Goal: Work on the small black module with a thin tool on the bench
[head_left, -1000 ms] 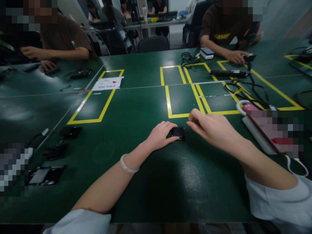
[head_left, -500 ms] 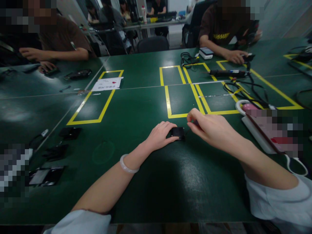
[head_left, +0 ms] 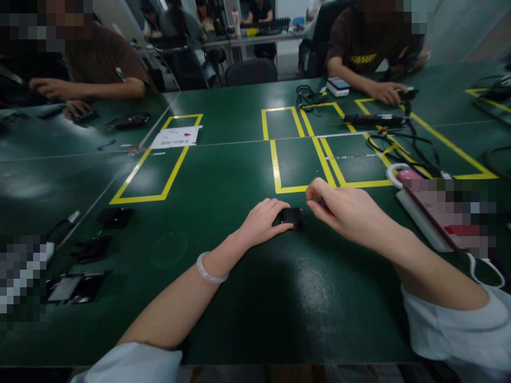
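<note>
A small black rectangular part (head_left: 293, 217) lies on the green table, gripped at its left side between the fingers and thumb of my left hand (head_left: 264, 223). My right hand (head_left: 339, 205) is closed in a pinch just to the right of that part. A thin dark tip seems to reach from the pinch toward the part's right edge; what it belongs to is hidden in my fingers. To the left on the table lie several black parts: one flat piece (head_left: 115, 217), another dark piece (head_left: 91, 248) and a shiny one with a silver panel (head_left: 75, 288).
Yellow tape rectangles mark the green table (head_left: 223, 175). A white paper label (head_left: 175, 137) lies at the left rectangle. On the right are a black pen-like tool (head_left: 373, 120) with cable, a phone (head_left: 443, 218) and a small white box (head_left: 337, 86). Two people work across the table.
My hands and the black part stay nearly still. Across the table, the right-hand person's held object has tilted slightly.
</note>
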`<state>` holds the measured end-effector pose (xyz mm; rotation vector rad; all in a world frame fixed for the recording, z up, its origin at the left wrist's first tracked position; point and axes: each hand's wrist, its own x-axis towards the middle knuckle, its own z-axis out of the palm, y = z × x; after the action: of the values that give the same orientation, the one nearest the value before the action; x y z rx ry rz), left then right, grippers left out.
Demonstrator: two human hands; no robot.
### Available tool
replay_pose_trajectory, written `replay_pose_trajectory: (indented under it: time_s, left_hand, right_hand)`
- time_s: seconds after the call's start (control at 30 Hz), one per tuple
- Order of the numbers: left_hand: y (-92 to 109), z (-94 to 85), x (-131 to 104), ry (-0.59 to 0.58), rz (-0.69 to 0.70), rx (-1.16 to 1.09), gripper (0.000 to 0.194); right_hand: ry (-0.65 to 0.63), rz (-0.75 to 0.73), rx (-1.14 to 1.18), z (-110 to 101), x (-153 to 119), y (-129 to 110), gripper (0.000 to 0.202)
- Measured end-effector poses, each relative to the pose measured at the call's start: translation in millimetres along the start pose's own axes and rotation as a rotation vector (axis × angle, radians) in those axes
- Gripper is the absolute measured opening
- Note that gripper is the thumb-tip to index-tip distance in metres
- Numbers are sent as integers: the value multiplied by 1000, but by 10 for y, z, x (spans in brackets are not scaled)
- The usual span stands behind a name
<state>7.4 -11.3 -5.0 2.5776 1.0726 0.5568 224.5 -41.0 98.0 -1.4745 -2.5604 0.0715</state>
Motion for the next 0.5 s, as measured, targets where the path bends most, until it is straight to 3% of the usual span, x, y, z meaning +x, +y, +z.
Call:
replay_pose_trajectory:
  time_s: [0.5]
  left_hand:
    - [2,-5,0,-4,1,-4,40]
  right_hand:
    - [8,3,15,-2,-2,-1,18]
